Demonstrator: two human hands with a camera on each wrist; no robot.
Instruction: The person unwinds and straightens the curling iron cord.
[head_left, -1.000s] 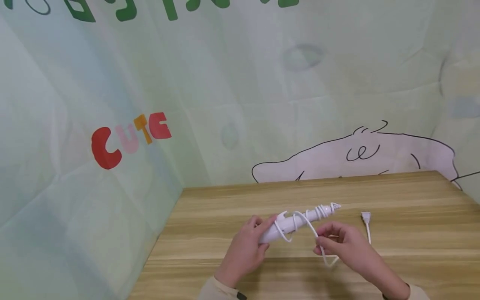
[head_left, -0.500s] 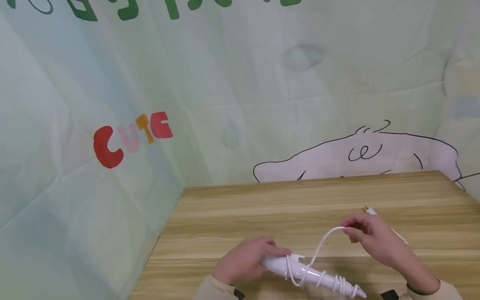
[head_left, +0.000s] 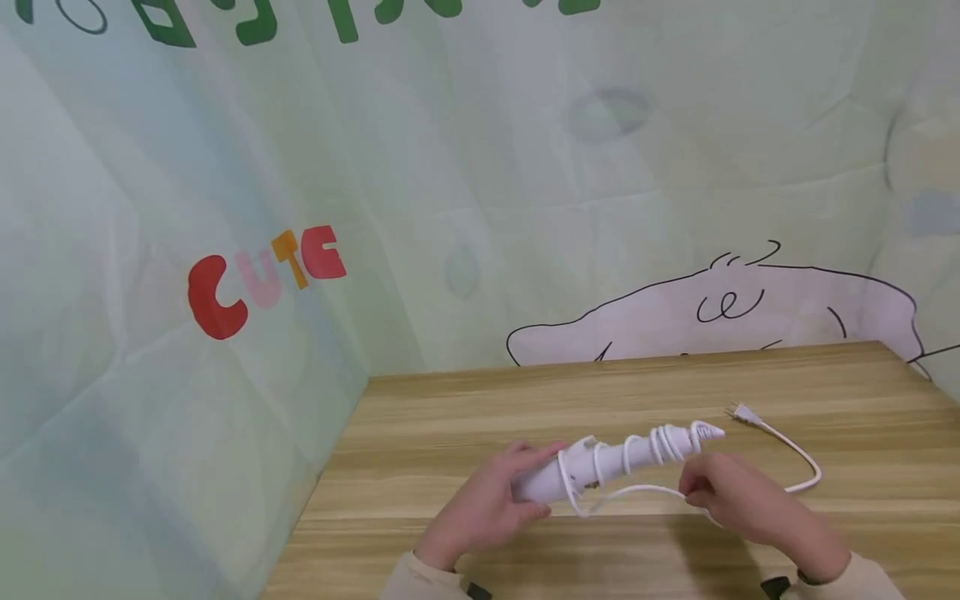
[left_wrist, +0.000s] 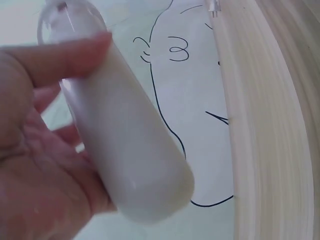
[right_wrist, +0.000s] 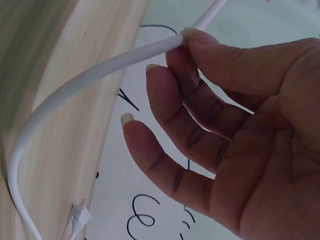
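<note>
In the head view my left hand (head_left: 491,500) grips the thick end of a white wand-shaped corded appliance (head_left: 536,482), its kind unclear. The appliance is raised above the table, its tapered tip pointing right and slightly away. White power cord (head_left: 630,454) winds round its body in several loops. In the left wrist view the smooth, rounded end of the appliance (left_wrist: 125,130) lies between thumb and fingers. My right hand (head_left: 738,496) pinches the cord's free stretch (right_wrist: 100,70) between thumb and index finger, the other fingers loosely bent.
A two-pin plug (head_left: 744,414) lies on the wooden table (head_left: 450,408) to the right, its cord curving back toward my right hand. A printed cloth backdrop (head_left: 450,167) stands behind the table and along its left side.
The appliance's tip swings down toward me, then back up and away. My right hand draws the cord out to the right, then comes lower and closer. The plug turns to point left.
</note>
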